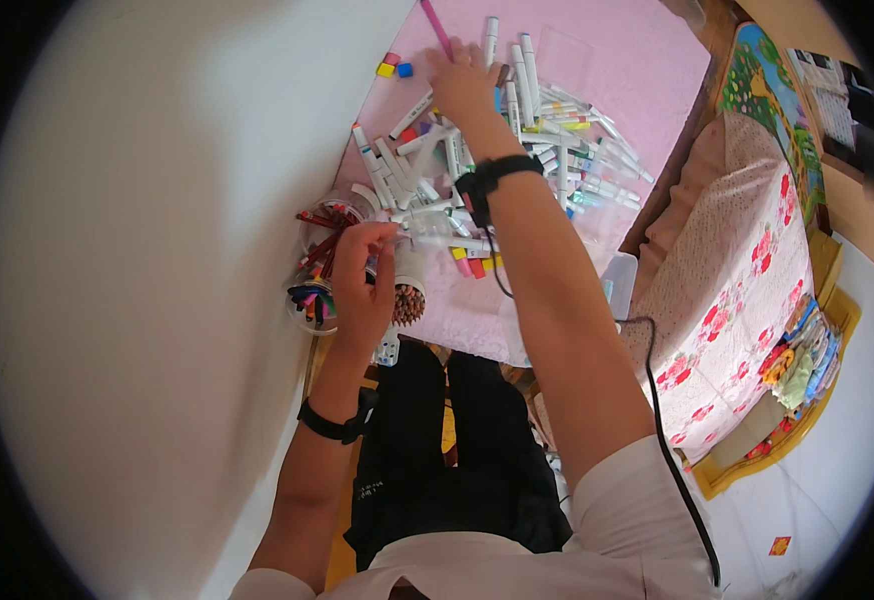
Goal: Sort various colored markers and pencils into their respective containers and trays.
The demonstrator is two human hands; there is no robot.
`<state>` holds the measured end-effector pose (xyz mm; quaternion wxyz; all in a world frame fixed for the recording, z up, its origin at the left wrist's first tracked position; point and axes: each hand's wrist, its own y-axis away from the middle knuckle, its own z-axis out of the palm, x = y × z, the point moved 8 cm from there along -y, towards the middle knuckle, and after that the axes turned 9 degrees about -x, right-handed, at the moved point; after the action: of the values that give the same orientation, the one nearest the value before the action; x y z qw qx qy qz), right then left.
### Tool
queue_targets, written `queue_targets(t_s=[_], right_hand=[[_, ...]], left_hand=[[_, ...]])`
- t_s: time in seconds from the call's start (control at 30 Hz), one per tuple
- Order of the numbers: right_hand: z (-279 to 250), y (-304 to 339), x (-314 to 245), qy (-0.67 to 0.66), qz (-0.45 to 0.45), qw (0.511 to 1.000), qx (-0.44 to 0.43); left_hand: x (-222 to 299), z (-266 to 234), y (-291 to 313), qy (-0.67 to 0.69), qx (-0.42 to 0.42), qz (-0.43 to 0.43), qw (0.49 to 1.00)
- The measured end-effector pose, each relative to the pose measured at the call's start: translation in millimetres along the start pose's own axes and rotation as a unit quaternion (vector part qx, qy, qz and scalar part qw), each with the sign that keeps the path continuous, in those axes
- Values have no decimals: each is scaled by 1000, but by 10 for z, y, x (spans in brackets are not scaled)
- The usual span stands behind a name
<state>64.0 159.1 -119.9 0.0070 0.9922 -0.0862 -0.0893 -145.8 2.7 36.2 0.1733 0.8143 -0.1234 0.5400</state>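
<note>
A pile of white-barrelled markers (517,140) with coloured caps lies spread over a pink table top (617,60). My right hand (462,85) reaches far over the pile and is shut on a pink marker (437,28) that sticks up past the fingers. My left hand (362,275) sits at the near left corner of the table, fingers curled on a white marker (427,240) above a cup of brown pencils (409,300). Each wrist wears a black band.
Round cups of coloured pens (315,300) and red pencils (329,215) stand at the table's left corner. Small coloured cubes (394,67) lie at the far left. A white wall is on the left. A floral cushion seat (747,260) is on the right.
</note>
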Motion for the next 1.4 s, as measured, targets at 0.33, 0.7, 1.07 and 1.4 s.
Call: queue_targets(t_s=[0.33,0.7,1.07,1.4], right_hand=[[-124,1345,-47,-6,-44,950,-308],[-294,1521,648,-155,274,924,-217],[-479,2079,-216,-123,133,955,-234],[-512,2181,-225,-289,177,926,-163]], left_hand=[[-17,-2,-29,-17,-35,8,999],[34,131,-10,-80,-66,-3,995],[120,-87,230,-79,-43,-24,996],[-6,-242,624,-90,-64,-66,992]])
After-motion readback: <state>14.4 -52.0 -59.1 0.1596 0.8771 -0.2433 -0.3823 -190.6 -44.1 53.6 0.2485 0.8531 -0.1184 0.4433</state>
